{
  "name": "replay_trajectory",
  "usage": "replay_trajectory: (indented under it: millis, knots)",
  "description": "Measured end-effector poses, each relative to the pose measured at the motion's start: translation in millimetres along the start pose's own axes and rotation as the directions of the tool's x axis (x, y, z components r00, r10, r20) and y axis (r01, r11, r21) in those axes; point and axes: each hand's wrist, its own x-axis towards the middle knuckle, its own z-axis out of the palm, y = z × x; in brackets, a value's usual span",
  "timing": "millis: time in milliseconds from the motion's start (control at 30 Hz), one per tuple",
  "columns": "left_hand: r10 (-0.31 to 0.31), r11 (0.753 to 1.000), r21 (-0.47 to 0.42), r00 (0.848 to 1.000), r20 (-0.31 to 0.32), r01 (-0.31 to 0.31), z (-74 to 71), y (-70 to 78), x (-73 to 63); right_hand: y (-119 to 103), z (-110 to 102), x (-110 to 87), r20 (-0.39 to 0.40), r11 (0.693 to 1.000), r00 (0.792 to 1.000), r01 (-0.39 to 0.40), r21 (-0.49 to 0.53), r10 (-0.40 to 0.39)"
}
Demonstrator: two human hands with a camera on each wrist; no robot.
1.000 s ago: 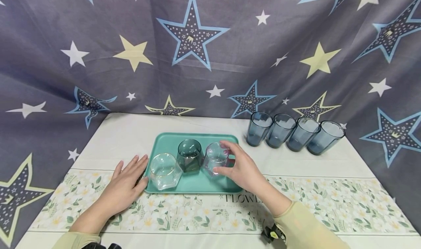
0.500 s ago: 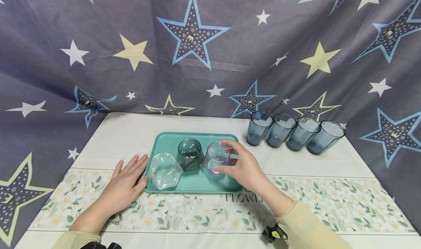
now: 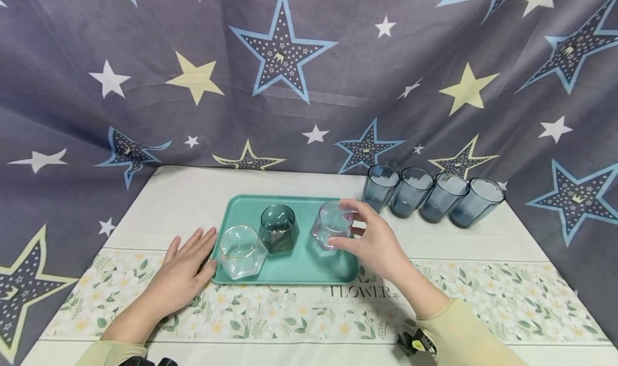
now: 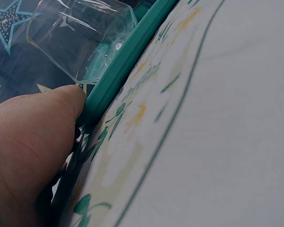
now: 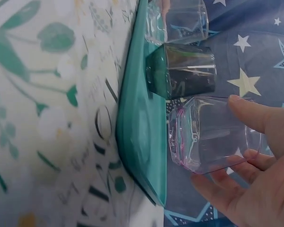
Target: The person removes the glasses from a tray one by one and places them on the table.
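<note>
My right hand [image 3: 376, 242] grips a clear, pink-tinted faceted glass [image 3: 333, 226] between thumb and fingers. In the right wrist view this glass [image 5: 208, 135] is raised a little off the green tray [image 3: 304, 269], with a gap beneath its base. A dark grey faceted glass [image 3: 278, 229] stands upright in the tray's middle. At the tray's left, a clear glass [image 3: 241, 256] with a gold rim stands upright. My left hand [image 3: 178, 277] lies with fingers extended beside the tray's left edge, and its thumb touches the tray's rim in the left wrist view.
Several tall blue glasses [image 3: 441, 197] stand in a row at the back right of the table, just beyond my right hand. A white cloth with a floral band [image 3: 265, 317] covers the table. A grey star-patterned curtain [image 3: 338, 114] rises behind it.
My right hand has lifted the pink-tinted glass and moved it right, away from the dark grey glass. The left hand has stayed still.
</note>
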Motion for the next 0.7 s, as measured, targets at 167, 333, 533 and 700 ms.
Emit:
replay_trajectory:
  millis: [167, 333, 533, 700]
  knots:
    - [-0.002, 1.000, 0.004, 1.000, -0.005, 0.002, -0.1, -0.1, -0.3, 1.3, -14.9, -2.4, -0.044, 0.999, 0.999, 0.024, -0.024, -0.025]
    - [-0.005, 1.000, 0.006, 1.000, -0.007, 0.005, -0.2, 0.3, -0.2, 5.5, -30.1, -3.5, -0.065, 0.999, 0.998, 0.019, -0.047, -0.023]
    - [-0.005, 1.000, 0.003, 1.000, 0.001, 0.005, 0.1, 0.2, 0.0, 13.3, -45.5, -5.0, -0.079, 0.998, 0.997, -0.006, -0.056, 0.002]
    - [-0.001, 1.000, 0.001, 1.000, -0.001, 0.001, 1.0, 0.1, 0.4, 21.0, -56.2, -7.5, -0.097, 0.998, 0.995, -0.014, -0.057, 0.008]
